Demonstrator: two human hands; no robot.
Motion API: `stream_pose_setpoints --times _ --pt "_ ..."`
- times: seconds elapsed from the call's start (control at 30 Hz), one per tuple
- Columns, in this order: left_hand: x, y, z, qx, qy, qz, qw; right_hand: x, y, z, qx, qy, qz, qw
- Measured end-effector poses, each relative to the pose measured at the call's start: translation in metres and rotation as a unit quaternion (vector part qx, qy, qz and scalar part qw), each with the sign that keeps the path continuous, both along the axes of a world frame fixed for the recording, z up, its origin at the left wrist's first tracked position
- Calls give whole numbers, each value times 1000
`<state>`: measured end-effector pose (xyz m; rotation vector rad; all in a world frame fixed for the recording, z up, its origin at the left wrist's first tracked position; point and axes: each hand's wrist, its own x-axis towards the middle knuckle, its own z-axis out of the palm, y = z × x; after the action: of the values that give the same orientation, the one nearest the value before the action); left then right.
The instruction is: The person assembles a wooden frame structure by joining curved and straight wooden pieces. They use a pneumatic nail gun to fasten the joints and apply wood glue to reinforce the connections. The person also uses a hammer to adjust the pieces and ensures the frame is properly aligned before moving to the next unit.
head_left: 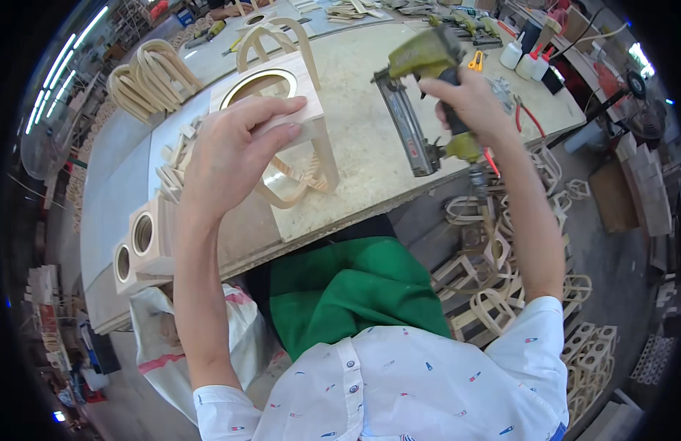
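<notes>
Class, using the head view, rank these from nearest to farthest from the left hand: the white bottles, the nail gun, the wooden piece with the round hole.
From the left hand:
1. Wooden piece with the round hole: in its fingers.
2. Nail gun: to its right, in the right hand.
3. White bottles: farther right, on the table.

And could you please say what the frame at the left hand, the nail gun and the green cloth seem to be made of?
Frame: bare-looking wood, from its pale, streaky grain. Nail gun: perhaps olive-painted metal, though blur leaves that open; its magazine seems bare metal by its grey sheen. Green cloth: matte fabric, given its soft folds.
</notes>
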<state>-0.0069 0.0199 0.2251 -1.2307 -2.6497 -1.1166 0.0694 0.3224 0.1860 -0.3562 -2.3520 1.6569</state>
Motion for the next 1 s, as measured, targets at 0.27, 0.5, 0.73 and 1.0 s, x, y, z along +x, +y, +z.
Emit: stream_pose_setpoints --times 0.27,0.5,0.73,1.0 --pt "1 2 -3 41 59 -42 997 40 -46 161 177 -44 191 964" --pt "3 -3 -3 44 64 -42 996 30 -86 187 287 -151 211 922" --pt "2 -2 -4 43 61 -38 996 27 -88 180 272 -147 221 925" --pt "1 0 -3 36 64 -31 997 26 -90 181 276 -154 203 927"
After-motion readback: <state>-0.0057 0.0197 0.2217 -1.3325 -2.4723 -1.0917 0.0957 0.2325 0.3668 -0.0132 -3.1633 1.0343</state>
